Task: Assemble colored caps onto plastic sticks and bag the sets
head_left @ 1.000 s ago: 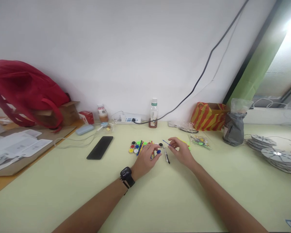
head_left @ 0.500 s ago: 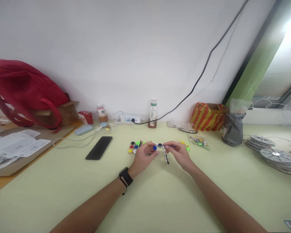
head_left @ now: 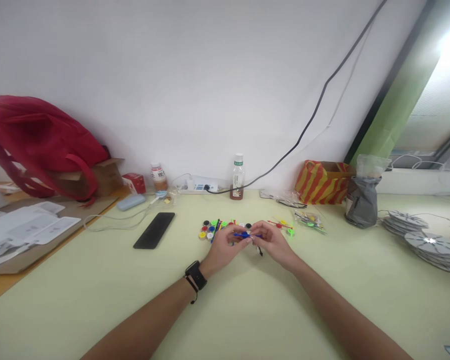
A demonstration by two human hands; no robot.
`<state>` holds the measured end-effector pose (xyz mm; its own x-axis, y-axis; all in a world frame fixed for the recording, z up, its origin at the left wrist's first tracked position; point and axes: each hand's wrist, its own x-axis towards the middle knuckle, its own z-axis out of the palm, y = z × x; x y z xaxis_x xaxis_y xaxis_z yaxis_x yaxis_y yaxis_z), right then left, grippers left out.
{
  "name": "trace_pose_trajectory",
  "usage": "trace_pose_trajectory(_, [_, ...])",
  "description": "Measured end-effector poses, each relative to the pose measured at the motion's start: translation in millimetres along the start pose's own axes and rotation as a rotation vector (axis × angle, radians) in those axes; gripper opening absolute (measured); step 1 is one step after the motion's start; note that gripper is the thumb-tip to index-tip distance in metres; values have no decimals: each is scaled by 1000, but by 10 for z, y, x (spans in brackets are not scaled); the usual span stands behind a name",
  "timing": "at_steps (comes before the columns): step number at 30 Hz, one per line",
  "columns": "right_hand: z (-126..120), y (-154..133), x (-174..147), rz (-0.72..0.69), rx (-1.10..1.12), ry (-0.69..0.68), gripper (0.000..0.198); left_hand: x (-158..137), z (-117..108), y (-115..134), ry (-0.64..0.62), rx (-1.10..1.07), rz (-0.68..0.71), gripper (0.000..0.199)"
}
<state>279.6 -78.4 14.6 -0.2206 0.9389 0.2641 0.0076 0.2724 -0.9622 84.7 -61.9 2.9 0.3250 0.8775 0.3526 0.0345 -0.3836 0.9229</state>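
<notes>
A small blue plastic arrow spinner [head_left: 242, 235] is pinched between the fingertips of both hands. My left hand [head_left: 222, 246] closes on its round part, partly hiding it. My right hand [head_left: 276, 243] grips the pointed arrow end, its thumb close to the left thumb. Below the right fingers a black arrow tip [head_left: 261, 252] shows; the rest of that piece is covered. Behind the left hand lie small round discs, among them a yellow disc [head_left: 202, 235], and loose arrows. Beyond the right hand rests a red arrow [head_left: 279, 225] with a disc near bright green pieces [head_left: 290, 232].
A black phone [head_left: 154, 230] lies left of the hands. At the wall stand a drink bottle [head_left: 238, 177], a power strip [head_left: 198, 186] and a striped bag [head_left: 320, 182]. A bag of small parts [head_left: 309, 220] and stacked grey discs [head_left: 431, 245] are to the right.
Half a second ago the blue disc and blue arrow were apart in my two hands; now they meet. My hands have come closer together, and the black-tipped arrow is more covered.
</notes>
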Motion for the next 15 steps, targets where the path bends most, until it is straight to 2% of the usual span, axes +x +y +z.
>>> trace_pose_trajectory(6, [-30,32,4,-16,-86,-77,41,-14,-10,35,-21,72,39,29])
trace_pose_trajectory(11, [-83,23,6,-31,-206,-44,36,0,-51,5,-47,73,81,28])
trace_pose_trajectory(15, [-131,-3,19,5,-154,-33,36,22,-79,-69,-59,73,129,28])
